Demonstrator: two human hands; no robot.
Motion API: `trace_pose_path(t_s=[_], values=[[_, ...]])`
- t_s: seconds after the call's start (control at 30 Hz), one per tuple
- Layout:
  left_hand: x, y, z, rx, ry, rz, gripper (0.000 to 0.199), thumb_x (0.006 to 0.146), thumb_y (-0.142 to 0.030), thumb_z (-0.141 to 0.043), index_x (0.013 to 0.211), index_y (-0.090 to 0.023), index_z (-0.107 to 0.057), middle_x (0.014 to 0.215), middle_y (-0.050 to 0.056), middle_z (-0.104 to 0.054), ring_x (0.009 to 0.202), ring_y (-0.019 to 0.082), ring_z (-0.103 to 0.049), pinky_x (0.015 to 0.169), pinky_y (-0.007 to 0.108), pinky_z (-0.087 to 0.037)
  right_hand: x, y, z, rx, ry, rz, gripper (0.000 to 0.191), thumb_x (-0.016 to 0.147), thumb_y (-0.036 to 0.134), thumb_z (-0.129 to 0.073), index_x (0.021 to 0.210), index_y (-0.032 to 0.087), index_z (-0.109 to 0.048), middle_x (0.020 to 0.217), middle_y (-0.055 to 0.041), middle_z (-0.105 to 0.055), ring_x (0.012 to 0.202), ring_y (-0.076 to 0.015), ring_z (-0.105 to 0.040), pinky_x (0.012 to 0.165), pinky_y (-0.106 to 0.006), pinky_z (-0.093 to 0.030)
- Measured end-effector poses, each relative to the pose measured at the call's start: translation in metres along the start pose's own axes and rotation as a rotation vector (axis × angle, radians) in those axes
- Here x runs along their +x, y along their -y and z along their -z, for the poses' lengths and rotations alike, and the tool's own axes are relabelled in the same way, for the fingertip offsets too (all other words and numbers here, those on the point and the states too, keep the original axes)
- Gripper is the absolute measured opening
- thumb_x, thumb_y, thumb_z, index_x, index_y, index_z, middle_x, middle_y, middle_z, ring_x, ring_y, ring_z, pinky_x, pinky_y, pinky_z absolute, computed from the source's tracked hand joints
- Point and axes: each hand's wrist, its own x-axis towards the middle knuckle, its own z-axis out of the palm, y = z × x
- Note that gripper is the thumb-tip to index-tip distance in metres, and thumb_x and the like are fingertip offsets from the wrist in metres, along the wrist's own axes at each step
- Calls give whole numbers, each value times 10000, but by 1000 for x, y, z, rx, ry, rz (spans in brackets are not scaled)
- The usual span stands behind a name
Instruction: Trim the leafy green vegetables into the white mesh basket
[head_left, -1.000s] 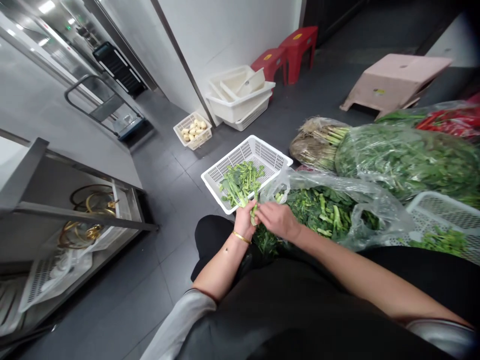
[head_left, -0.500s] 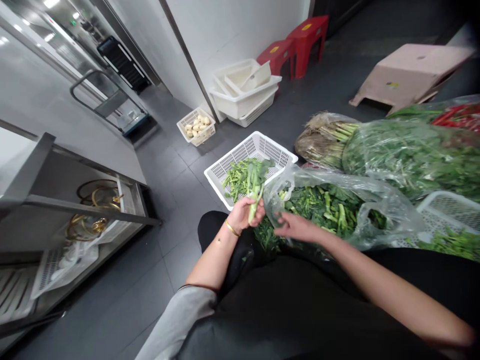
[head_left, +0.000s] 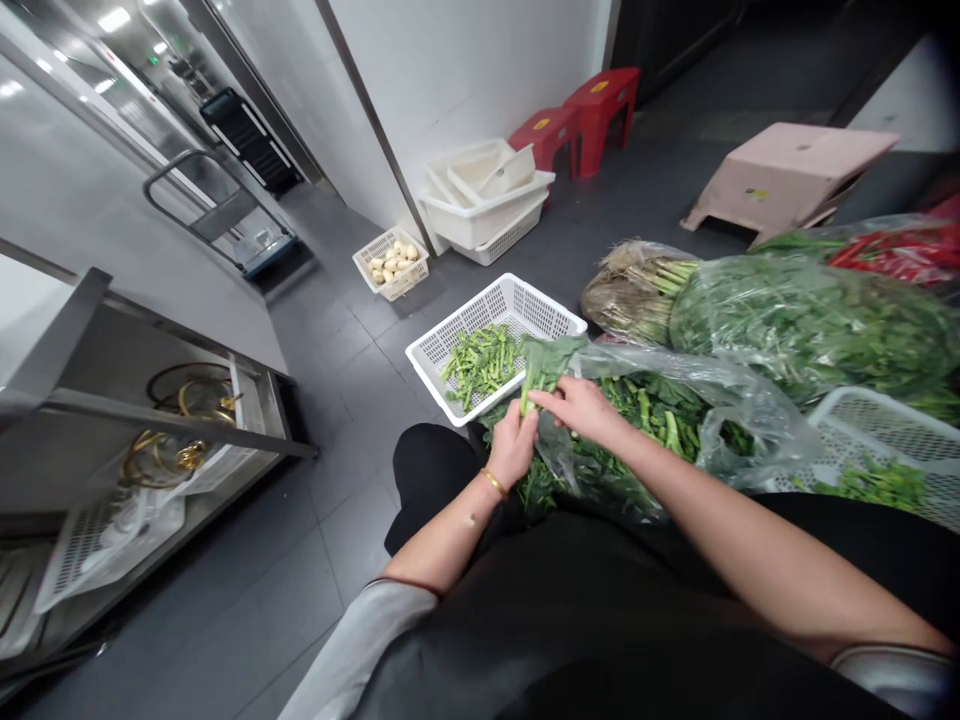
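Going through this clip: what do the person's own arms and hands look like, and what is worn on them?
The left hand and right hand are bare, without gloves. A thin gold bangle circles the left wrist. The forearms are bare below grey sleeves, and a black garment shows between the arms.

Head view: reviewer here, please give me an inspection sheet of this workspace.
surface: grey tiled floor
job's things: leafy green stalk; white plastic basket holding cut green stems; plastic bag of leafy greens
clutter: bagged greens; bagged red chillies; stacked white tubs; red stools; pink stool
grippers: left hand grips the stalk; right hand reaches its fingers to it
cables: nothing seen
surroundings: steel shelf rack; white wall
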Motion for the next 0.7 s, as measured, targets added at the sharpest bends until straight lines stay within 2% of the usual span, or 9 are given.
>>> trace_pose_path(t_s=[0.1,0.2,0.27,0.33,0.43,0.5,0.6,0.7], values=[[-7,-1,-1,-77,24,50,344,735,-479,-653,888,-190,-545,556,-39,-523,398,61,-390,389,179,-250,10,-2,-4,-126,-47,102,291,842,383,-443,636,194,-527,568,-51,-606,567,-173,-564,573,-269,-395],[-1,-8,3,-318,86,206,387,744,-537,-605,849,-180,-497,511,-53,-463,343,53,-319,344,174,-192,-9,-9,-24,-108,-135,151,312,850,349,-400,620,195,-545,574,-68,-615,579,-175,-569,589,-274,-404],[3,-12,9,-429,68,241,394,753,-553,-578,814,-177,-476,496,-60,-426,339,51,-304,335,171,-179,-23,-15,-33,-83,-129,169,344,834,388,-420,561,205,-523,556,-76,-610,565,-183,-571,599,-289,-413],[3,-13,14,-401,13,191,382,767,-550,-564,810,-181,-476,489,-62,-423,335,53,-304,334,175,-177,-27,-18,-32,-51,-76,145,386,823,445,-442,520,213,-498,539,-74,-605,546,-187,-574,607,-299,-422],[-3,-7,15,-179,-35,74,340,771,-511,-595,819,-187,-504,504,-50,-480,353,58,-335,359,186,-207,-12,-9,-17,12,26,45,426,860,492,-415,568,204,-529,519,-42,-603,541,-173,-585,615,-279,-432],[-7,0,12,-53,-55,17,290,760,-452,-637,793,-186,-528,526,-38,-511,405,64,-382,403,186,-250,-2,4,-11,-111,26,15,402,880,474,-408,666,183,-585,569,-53,-630,572,-179,-599,598,-272,-420],[-4,5,10,-8,-103,-16,229,743,-364,-673,731,-184,-531,531,-31,-507,460,76,-410,442,191,-286,-7,19,-18,-436,-6,137,320,872,371,-440,795,133,-640,713,-127,-671,631,-209,-614,559,-280,-375],[1,1,13,-112,-101,9,250,745,-382,-660,739,-183,-510,513,-40,-477,418,68,-374,404,194,-272,-26,18,-29,-454,20,329,299,859,327,-428,793,140,-653,752,-125,-678,639,-206,-604,550,-279,-352]])
